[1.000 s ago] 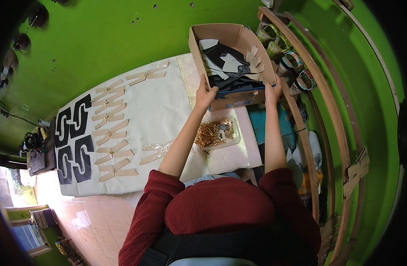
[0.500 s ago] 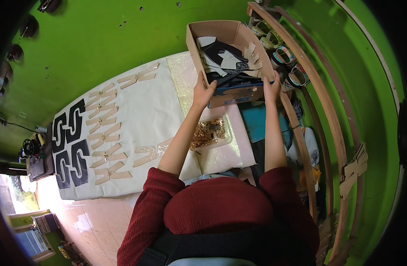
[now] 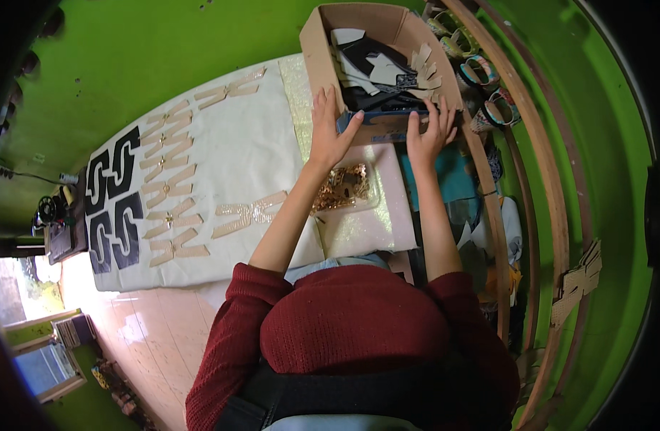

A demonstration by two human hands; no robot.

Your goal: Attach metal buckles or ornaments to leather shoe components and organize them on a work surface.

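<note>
1. Head view: the open brown cardboard box (image 3: 384,130) lay straight ahead of your left hand (image 3: 332,136) and right hand (image 3: 428,136), equally near, its long axis unclear.
2. Both, fingers spread open, rested at its near side.
3. It stood at the white-covered tabletop's (image 3: 236,158) far right corner, before a bright green wall (image 3: 179,43).

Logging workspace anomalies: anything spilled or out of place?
One small dark bit lies outside the clear tray of gold-coloured pieces, perhaps strayed; it's too small to identify. Cut pieces in the cardboard box lie jumbled, but nothing else stands out.
</note>
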